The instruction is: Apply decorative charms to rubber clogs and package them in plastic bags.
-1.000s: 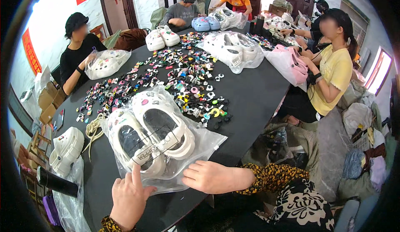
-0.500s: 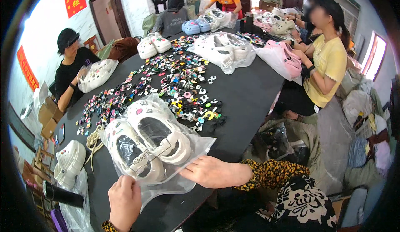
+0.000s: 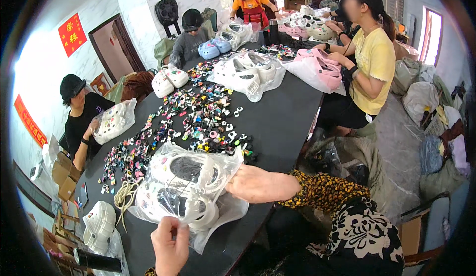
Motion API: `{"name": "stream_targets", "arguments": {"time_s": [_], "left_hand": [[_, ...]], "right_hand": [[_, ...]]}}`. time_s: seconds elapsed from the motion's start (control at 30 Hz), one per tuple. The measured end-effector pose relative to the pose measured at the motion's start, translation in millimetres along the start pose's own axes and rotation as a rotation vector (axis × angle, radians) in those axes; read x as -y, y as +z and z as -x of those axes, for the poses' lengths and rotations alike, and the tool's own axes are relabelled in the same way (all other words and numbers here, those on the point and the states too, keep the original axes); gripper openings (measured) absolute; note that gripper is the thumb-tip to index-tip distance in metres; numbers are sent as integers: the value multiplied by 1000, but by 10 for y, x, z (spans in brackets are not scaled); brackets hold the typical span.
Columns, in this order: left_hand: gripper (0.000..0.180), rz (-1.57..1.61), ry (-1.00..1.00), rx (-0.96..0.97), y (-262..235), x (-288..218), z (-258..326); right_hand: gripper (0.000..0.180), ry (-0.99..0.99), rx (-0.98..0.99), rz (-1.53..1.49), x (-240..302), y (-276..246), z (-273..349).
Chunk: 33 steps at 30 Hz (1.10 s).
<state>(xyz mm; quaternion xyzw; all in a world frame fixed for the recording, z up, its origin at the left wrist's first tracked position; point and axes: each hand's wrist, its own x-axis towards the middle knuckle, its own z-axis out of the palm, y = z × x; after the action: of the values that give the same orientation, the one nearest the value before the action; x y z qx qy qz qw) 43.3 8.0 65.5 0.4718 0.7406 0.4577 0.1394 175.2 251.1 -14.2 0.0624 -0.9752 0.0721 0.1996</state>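
In front of me a clear plastic bag [image 3: 229,211] holds a pair of white clogs [image 3: 210,176] with small charms on them. My left hand [image 3: 171,244] pinches the bag's near edge between thumb and fingers. At the bag's right side, my right hand [image 3: 260,183] grips the plastic; its fingertips are partly hidden by the film. The bag looks crumpled, with its right corner standing up beside the right hand. Just beyond it spreads a heap of colourful shoe charms [image 3: 210,112].
On the dark table [image 3: 277,122], a cream cord [image 3: 125,196], a white clog [image 3: 100,224] and a black cylinder [image 3: 96,261] lie left of the bag. Bagged white clogs [image 3: 250,72] and pink clogs [image 3: 317,67] are farther off. Several people work around the table.
The right hand has moved up and away along the bag, lifting and bunching its right side. The left hand has shifted right with the near edge. My view has turned slightly.
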Motion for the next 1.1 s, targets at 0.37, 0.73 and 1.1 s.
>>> {"name": "stream_targets", "arguments": {"time_s": [0.37, 0.73, 1.1], "left_hand": [[11, 223, -135, -67, 40, -92, -144], [27, 68, -32, -4, -247, 228, 120], [15, -133, -195, -199, -643, 831, 134]], "right_hand": [[28, -211, -179, -242, 507, -66, -586], [35, -239, 94, 161, 344, 117, -894], [38, -168, 199, -7, 251, -96, -1039]]}}
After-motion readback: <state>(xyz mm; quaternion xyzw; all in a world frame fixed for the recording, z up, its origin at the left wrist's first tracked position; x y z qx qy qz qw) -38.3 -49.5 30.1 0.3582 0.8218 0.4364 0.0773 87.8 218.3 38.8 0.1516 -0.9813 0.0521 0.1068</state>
